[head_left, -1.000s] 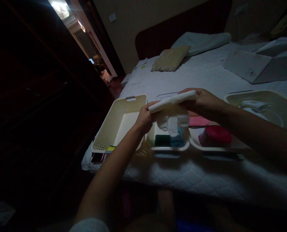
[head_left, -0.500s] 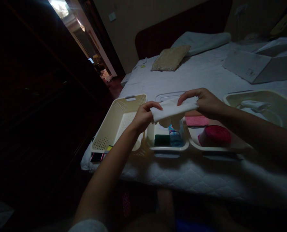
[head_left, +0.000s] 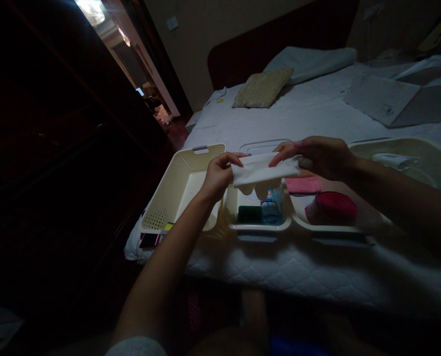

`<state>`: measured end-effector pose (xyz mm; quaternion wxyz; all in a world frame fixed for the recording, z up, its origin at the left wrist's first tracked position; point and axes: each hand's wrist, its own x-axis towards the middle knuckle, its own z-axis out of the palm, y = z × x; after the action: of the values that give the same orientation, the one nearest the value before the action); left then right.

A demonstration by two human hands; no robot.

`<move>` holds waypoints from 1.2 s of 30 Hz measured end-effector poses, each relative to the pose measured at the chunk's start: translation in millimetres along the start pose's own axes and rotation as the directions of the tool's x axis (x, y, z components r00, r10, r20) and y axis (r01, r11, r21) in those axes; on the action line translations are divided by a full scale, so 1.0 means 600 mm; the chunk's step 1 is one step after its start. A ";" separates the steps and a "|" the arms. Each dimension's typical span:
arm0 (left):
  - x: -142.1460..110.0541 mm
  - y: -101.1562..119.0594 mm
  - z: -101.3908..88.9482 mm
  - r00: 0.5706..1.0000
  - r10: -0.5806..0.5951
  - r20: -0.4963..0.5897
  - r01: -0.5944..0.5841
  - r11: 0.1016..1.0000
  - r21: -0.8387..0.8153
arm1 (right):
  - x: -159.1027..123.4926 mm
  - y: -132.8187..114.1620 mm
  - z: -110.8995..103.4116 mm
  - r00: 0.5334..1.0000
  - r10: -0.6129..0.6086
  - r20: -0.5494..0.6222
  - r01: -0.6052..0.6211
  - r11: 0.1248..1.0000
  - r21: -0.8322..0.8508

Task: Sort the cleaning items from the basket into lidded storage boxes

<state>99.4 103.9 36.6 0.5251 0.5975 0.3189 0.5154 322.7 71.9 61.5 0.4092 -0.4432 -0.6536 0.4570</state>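
Observation:
A folded white cloth (head_left: 263,170) is stretched between both my hands, in the air above a small white tray (head_left: 259,226). My left hand (head_left: 217,175) pinches its left end with thumb and fingers closed. Its right end is gripped by my right hand (head_left: 322,157), fingers laid over the top. Loose folds of the cloth hang below the flat part. In the tray under it lie a dark green block (head_left: 249,214) and a small plastic bottle (head_left: 269,210).
An empty perforated cream basket (head_left: 183,190) stands left of the tray. A tray to the right holds a pink cloth (head_left: 304,185) and a red roll (head_left: 331,207). Another basket (head_left: 409,153) sits far right. Pillows (head_left: 263,88) and an open cardboard box (head_left: 402,96) lie farther back on the bed.
The cloth has been folded flatter: the hanging part has been drawn up and shortened, uncovering the bottle. My right hand shifted slightly right and its fingers now lie over the cloth's end.

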 end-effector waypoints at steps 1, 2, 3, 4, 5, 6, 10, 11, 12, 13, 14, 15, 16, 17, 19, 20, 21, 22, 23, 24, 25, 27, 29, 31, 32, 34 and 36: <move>0.000 0.000 0.000 1.000 -0.005 0.001 0.005 1.000 0.013 | 0.001 0.000 0.001 1.000 0.020 0.010 -0.020 1.000 -0.013; 0.000 0.000 0.000 1.000 -0.012 0.003 0.012 1.000 0.021 | 0.003 0.001 0.003 0.999 0.030 0.026 -0.029 0.999 -0.044; 0.000 0.000 0.000 1.000 -0.021 0.003 0.021 1.000 0.021 | 0.004 0.002 0.005 0.999 0.030 0.038 -0.026 0.996 -0.089; 0.001 -0.001 0.000 0.999 -0.034 0.002 0.034 0.999 0.011 | 0.006 0.004 0.007 0.999 0.019 0.029 -0.015 0.990 -0.139; 0.002 -0.001 0.000 0.999 -0.054 0.000 0.054 0.998 -0.008 | 0.007 0.006 0.009 1.000 -0.005 0.014 0.008 0.985 -0.175; 0.002 -0.001 0.000 0.997 -0.080 -0.002 0.080 0.996 -0.036 | 0.008 0.009 0.011 0.999 -0.041 0.000 0.040 0.981 -0.188; -0.001 0.004 0.000 0.966 -0.250 0.066 0.258 0.954 -0.152 | 0.007 0.017 0.016 0.991 -0.115 -0.064 0.109 0.989 -0.099; -0.004 0.006 0.000 0.956 -0.280 0.090 0.292 0.942 -0.167 | 0.007 0.018 0.016 0.991 -0.110 -0.077 0.104 0.992 -0.073; -0.006 0.009 0.001 0.948 -0.297 0.111 0.313 0.934 -0.174 | 0.006 0.018 0.016 0.991 -0.099 -0.087 0.095 0.994 -0.053; -0.009 0.010 0.001 0.944 -0.303 0.129 0.322 0.930 -0.174 | 0.005 0.017 0.016 0.991 -0.086 -0.098 0.083 0.996 -0.038; -0.011 0.012 0.002 0.942 -0.302 0.144 0.324 0.931 -0.168 | 0.005 0.016 0.016 0.991 -0.077 -0.109 0.074 0.997 -0.029; -0.013 0.012 0.002 0.942 -0.296 0.159 0.320 0.934 -0.159 | 0.004 0.015 0.016 0.991 -0.071 -0.116 0.069 0.997 -0.025; -0.014 0.012 0.003 0.941 -0.289 0.176 0.315 0.938 -0.146 | 0.004 0.014 0.016 0.990 -0.068 -0.120 0.066 0.998 -0.025; -0.015 0.010 0.003 0.940 -0.283 0.190 0.309 0.943 -0.125 | 0.004 0.014 0.016 0.991 -0.067 -0.118 0.064 0.998 -0.027; -0.015 0.003 0.006 0.941 -0.279 0.189 0.296 0.953 -0.063 | 0.005 0.013 0.017 0.992 -0.066 -0.111 0.064 0.998 -0.024; -0.015 -0.001 0.007 0.947 -0.274 0.169 0.283 0.959 -0.031 | 0.006 0.012 0.017 0.992 -0.064 -0.106 0.062 0.998 -0.020; -0.014 -0.007 0.009 0.954 -0.265 0.143 0.268 0.963 -0.005 | 0.006 0.012 0.018 0.993 -0.061 -0.102 0.059 0.998 -0.015; -0.014 -0.012 0.011 0.961 -0.252 0.115 0.252 0.968 0.011 | 0.007 0.011 0.018 0.994 -0.058 -0.097 0.057 0.998 -0.010; -0.014 -0.016 0.012 0.968 -0.233 0.090 0.233 0.972 0.014 | 0.007 0.011 0.019 0.994 -0.054 -0.094 0.053 0.999 -0.010; -0.014 -0.019 0.014 0.974 -0.213 0.071 0.213 0.977 0.006 | 0.007 0.011 0.020 0.995 -0.049 -0.091 0.048 0.999 -0.016; -0.015 -0.020 0.015 0.979 -0.197 0.060 0.197 0.980 -0.005 | 0.007 0.011 0.021 0.995 -0.043 -0.088 0.041 0.999 -0.026; -0.016 -0.020 0.016 0.982 -0.183 0.055 0.184 0.983 -0.013 | 0.005 0.012 0.022 0.998 -0.022 -0.060 0.020 0.999 -0.042; -0.017 -0.017 0.015 0.982 -0.178 0.058 0.179 0.984 -0.010 | 0.004 0.015 0.021 1.000 0.015 -0.013 -0.016 0.999 -0.034; -0.016 -0.015 0.013 0.979 -0.190 0.077 0.188 0.982 0.025 | 0.005 0.017 0.019 0.998 0.056 0.013 -0.056 0.998 -0.011; -0.015 -0.014 0.012 0.977 -0.194 0.088 0.189 0.980 0.063 | 0.005 0.018 0.017 0.997 0.073 0.016 -0.073 0.997 -0.008; -0.013 -0.014 0.010 0.980 -0.171 0.099 0.153 0.974 0.169 | 0.008 0.020 0.012 0.996 0.082 0.022 -0.081 0.996 -0.037; -0.012 -0.014 0.010 0.988 -0.111 0.106 0.079 0.960 0.267 | 0.012 0.020 0.009 0.997 0.057 0.056 -0.051 0.993 -0.108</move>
<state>104.5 97.6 27.0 0.4839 0.6755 0.3805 0.4058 318.3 79.9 49.8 0.3531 -0.4681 -0.6767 0.4454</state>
